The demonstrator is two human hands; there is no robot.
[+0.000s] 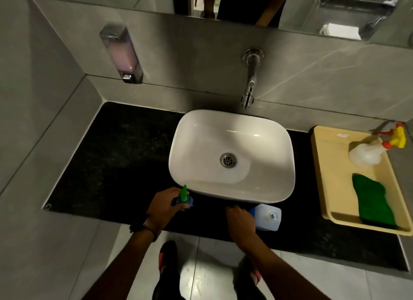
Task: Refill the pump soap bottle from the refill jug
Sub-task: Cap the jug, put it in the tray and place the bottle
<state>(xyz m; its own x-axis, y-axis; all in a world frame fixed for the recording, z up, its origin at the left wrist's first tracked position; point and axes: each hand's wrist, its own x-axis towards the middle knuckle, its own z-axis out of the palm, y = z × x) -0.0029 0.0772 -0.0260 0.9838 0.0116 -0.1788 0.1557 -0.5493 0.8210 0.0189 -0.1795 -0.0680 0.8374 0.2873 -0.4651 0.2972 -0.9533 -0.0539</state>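
Standing barely begun, by the look of it: pump soap bottle [183, 200] with its green pump head on, gripped upright in the left hand [166, 207] above the near edge of the dark counter [111, 161], just left of the basin's near-left corner. Refill jug [268, 217] upright on the counter tucked under the near rim of the white basin [231, 156], cap apparently in place, with the right hand [240, 221] laid against its left side, fingers curled toward the handle; cannot tell whether actually clamped or only touching. No soap poured as far as can be judged; left to do: unscrewing the pump, uncapping the jug, pouring, closing both. Working down in size around them: basin filling the middle and overhanging the jug, likely cramping any lift straight up; beige tray [324, 187] at the right, holding a green scrub pad [373, 201] near and a spray bottle [366, 153] with yellow trigger far; wall soap dispenser [121, 53] far left; chrome spout [251, 80] on the far wall above the basin.
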